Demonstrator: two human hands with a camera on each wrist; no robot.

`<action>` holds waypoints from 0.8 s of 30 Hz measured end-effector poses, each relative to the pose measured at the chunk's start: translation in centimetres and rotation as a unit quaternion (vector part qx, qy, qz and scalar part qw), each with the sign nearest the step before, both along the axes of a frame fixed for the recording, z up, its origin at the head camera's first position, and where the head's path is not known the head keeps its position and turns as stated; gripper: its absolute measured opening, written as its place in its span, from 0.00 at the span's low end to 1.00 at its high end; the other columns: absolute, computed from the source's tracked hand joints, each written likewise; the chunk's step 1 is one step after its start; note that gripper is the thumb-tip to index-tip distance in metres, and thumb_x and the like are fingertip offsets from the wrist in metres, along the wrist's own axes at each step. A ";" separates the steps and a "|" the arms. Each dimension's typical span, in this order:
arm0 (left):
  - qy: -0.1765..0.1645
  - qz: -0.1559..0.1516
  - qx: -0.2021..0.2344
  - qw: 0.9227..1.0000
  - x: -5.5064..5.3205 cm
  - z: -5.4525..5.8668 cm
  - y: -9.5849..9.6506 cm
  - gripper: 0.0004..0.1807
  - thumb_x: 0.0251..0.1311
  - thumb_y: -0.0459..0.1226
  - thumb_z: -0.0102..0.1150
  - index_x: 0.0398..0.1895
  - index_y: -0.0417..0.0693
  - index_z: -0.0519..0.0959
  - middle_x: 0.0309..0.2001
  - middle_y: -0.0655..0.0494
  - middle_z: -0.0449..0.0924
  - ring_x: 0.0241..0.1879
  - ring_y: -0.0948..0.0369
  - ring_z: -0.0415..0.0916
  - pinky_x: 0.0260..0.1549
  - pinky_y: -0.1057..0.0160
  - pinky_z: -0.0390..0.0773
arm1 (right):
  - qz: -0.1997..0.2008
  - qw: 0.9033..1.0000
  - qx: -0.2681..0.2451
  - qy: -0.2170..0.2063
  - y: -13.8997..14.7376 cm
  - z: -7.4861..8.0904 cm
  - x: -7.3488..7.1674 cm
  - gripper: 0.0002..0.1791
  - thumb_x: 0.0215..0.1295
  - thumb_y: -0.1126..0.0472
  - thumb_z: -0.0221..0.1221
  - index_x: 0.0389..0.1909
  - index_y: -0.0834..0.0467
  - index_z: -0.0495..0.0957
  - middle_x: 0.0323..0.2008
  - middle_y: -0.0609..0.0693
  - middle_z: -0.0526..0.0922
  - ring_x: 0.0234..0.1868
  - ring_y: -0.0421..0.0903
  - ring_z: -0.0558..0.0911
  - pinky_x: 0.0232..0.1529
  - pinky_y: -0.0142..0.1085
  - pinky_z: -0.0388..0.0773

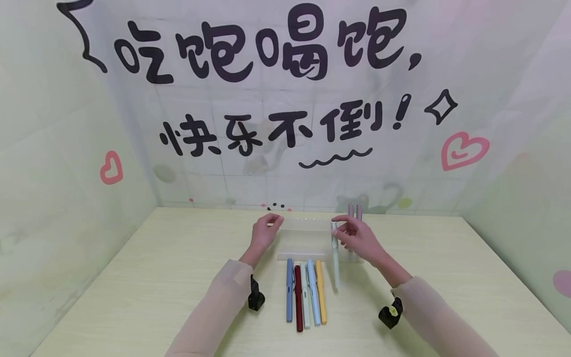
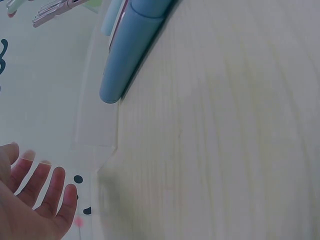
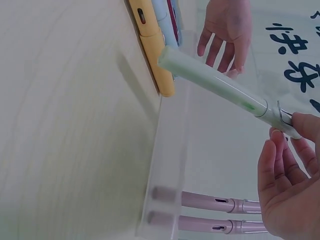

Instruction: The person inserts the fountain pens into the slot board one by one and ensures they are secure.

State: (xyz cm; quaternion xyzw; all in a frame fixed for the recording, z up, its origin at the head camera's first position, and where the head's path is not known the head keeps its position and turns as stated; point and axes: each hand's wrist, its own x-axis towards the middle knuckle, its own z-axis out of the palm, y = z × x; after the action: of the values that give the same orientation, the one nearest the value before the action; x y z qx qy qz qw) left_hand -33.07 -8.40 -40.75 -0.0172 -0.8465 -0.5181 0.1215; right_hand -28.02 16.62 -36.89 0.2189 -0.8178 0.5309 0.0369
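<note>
My right hand pinches a pale mint-green pen by its capped end, near the clip. The pen hangs tilted in front of a clear acrylic pen stand, its other end pointing down toward the table. At the stand's upper left corner is my left hand; its fingers look loosely extended in the left wrist view, holding no pen. Two mauve pens stand side by side at the stand's right end, partly hidden behind my right hand in the head view.
In front of the stand lie a blue pen, a dark red pen, a pale green pen, a light blue pen and a yellow pen, side by side on the pale wood-grain table. A printed backdrop rises behind.
</note>
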 end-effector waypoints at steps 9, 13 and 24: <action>0.003 -0.001 -0.004 1.000 0.0 0.1 0.0 0.14 0.60 0.42 0.52 0.40 0.40 0.77 0.38 0.48 0.78 0.39 0.54 0.74 0.39 0.59 0.74 | 0.004 0.999 0.001 0.053 0.6 0.8 -0.6 0.17 0.59 0.61 0.56 0.48 0.63 0.70 0.28 0.53 0.78 0.23 0.51 0.75 0.22 0.38 0.75; 0.001 -0.001 -0.002 1.000 0.0 0.1 0.0 0.14 0.60 0.42 0.52 0.40 0.40 0.77 0.38 0.48 0.78 0.39 0.54 0.74 0.39 0.59 0.74 | -0.008 0.999 0.004 0.033 0.8 1.4 -0.7 0.17 0.59 0.61 0.56 0.49 0.61 0.71 0.30 0.56 0.78 0.25 0.54 0.74 0.26 0.44 0.76; -0.004 0.001 0.001 1.000 0.1 0.2 0.0 0.14 0.60 0.41 0.51 0.40 0.40 0.77 0.38 0.48 0.77 0.39 0.54 0.74 0.39 0.59 0.74 | -0.030 0.999 0.015 0.025 1.5 2.3 -1.5 0.17 0.60 0.60 0.56 0.50 0.60 0.70 0.31 0.57 0.77 0.27 0.60 0.74 0.28 0.50 0.75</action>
State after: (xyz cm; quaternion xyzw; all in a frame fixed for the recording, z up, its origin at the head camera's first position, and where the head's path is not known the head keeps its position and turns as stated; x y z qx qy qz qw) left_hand -32.93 -8.38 -40.54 -0.0145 -0.8467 -0.5186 0.1182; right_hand -29.51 18.09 -34.60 0.2076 -0.8307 0.5118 0.0702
